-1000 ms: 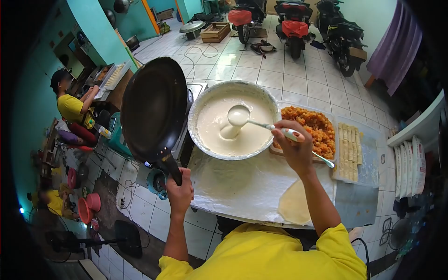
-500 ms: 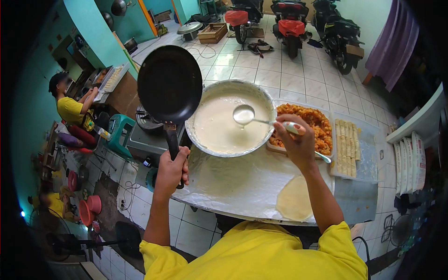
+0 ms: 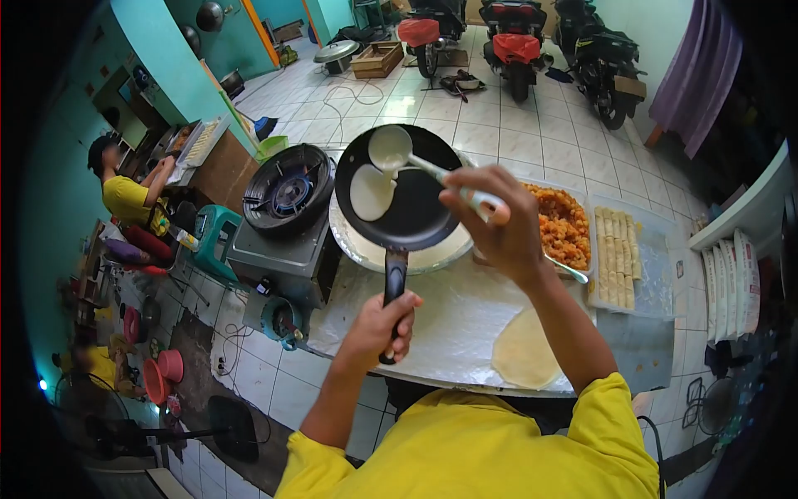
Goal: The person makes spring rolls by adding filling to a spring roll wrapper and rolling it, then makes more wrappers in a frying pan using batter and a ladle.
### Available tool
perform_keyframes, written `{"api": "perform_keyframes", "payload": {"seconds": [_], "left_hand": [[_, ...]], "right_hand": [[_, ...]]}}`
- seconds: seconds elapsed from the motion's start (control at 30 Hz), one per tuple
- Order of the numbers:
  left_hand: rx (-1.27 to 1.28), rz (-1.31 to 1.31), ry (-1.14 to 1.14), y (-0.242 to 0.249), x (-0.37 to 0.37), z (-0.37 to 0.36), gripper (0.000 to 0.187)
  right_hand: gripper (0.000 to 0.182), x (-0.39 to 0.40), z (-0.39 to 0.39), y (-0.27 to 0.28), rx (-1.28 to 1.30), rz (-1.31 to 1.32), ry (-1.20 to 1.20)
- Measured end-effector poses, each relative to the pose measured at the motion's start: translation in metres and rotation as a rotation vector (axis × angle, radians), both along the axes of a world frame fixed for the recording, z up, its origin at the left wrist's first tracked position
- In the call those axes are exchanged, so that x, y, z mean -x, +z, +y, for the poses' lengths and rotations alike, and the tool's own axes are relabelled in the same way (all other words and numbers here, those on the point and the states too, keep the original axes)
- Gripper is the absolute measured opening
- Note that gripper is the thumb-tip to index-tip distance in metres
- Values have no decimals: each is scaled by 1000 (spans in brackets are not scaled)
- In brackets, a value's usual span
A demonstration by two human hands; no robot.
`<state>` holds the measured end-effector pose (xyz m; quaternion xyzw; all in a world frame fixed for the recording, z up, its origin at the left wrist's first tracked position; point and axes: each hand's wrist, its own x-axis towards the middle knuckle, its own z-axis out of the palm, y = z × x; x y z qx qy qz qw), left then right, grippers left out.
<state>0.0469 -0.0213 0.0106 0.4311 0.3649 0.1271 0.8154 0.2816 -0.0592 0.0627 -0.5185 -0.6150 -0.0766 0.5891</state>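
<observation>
— Anything in the left hand (image 3: pixel 385 327)?
— One black frying pan (image 3: pixel 426 214), gripped by the handle in closed fingers, level over one wide bowl (image 3: pixel 352 249) of batter.
— And in the right hand (image 3: pixel 496 223)?
— One ladle (image 3: pixel 390 148), handle pinched in the fingers, cup tilted above the pan.
— Anything inside the pan?
— One pale puddle of batter (image 3: pixel 371 194), beneath the ladle.
— Left of the pan?
— One stove (image 3: pixel 283 259) with one round burner (image 3: pixel 291 190); farther left, two other people, one seen higher (image 3: pixel 126 193), one lower (image 3: pixel 101 364).
— Right of the pan?
— One tub (image 3: pixel 593 224) of orange filling (image 3: pixel 565 233), one metal handle (image 3: pixel 567 269) at its near edge; then one clear tray (image 3: pixel 658 266) of rolls (image 3: pixel 615 258), too tightly packed to count.
— Nearer than the pan?
— One round wrapper (image 3: pixel 525 351) on the table (image 3: pixel 432 341), rightward.
— Well beyond the pan?
— Three motorbikes (image 3: pixel 515 18).
</observation>
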Motion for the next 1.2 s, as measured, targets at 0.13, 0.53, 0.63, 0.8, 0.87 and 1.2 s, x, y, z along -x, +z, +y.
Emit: {"api": "perform_keyframes", "payload": {"seconds": [0.13,0.53,0.63,0.8,0.87,1.2], "left_hand": [[-63,161,-55,24,3,29,26],[148,232,-50,108,20,70,17],[362,45,-18,97,21,66,19],[838,-407,46,83,0,38,16],[914,-559,39,85,-14,26,17],[963,-845,66,83,-36,-2,24]], "right_hand": [[21,-4,1,4,2,42,32],[42,0,-29,-12,43,-469,271],[44,-2,-54,-26,-10,-524,210],[41,-9,-87,-5,-37,-606,178],[40,-14,-84,11,-103,-663,134],[33,-26,-65,18,-75,-719,22]]}}
